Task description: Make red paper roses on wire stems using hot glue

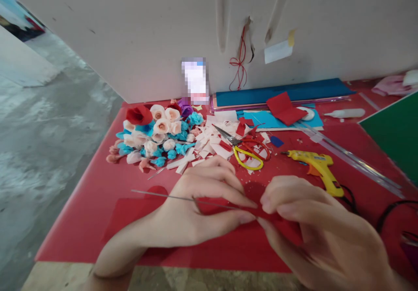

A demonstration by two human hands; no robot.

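My left hand (202,208) pinches a thin grey wire (146,192) between thumb and fingers. The wire runs leftward across that hand, and its right end is hidden at the fingertips. Close beside it, my right hand (323,221) is curled, with its thumb tip near the left fingertips. Dark red shows between the right thumb and fingers, but whether it is a held piece or the surface behind cannot be told. Beneath my left wrist lies a red paper sheet (122,217). Just beyond the hands are scissors (248,157) with yellow and red handles.
Paper flowers (162,126) are heaped at the left of the red table (75,221), beside white paper scraps (214,136). A yellow glue gun (315,162) lies at right, with clear sticks (352,154) behind it. A blurred phone (196,80) leans on the wall.
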